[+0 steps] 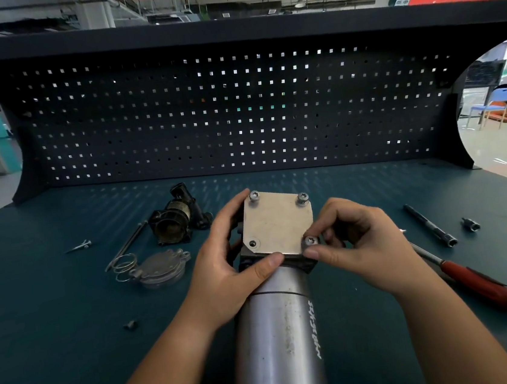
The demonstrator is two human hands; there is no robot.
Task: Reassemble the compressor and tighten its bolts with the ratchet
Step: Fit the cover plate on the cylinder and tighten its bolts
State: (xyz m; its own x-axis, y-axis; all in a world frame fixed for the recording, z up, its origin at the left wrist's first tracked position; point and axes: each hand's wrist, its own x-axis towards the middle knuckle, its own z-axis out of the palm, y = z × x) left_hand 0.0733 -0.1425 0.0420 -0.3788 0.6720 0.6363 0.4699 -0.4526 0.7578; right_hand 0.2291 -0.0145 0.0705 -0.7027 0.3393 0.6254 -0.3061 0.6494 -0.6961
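The compressor [277,331], a long steel cylinder with a black head, stands upright at the bench's near middle. A square metal cover plate [276,222] lies on its top. Bolts stand at the two far corners [254,196] and at the near right corner [311,241]; the near left hole [252,243] is empty. My left hand [222,258] grips the head and plate from the left, thumb on the near edge. My right hand [356,243] pinches the near right bolt. The red-handled ratchet [477,283] lies on the bench to the right.
Left of the compressor lie a black pump part [176,221], a round grey cap [160,268], a wire spring [123,266], a long pin [125,246] and small screws [80,245]. A loose bolt [130,325] lies near left. An extension bar [429,225] and socket [470,224] lie right. A pegboard [237,114] backs the bench.
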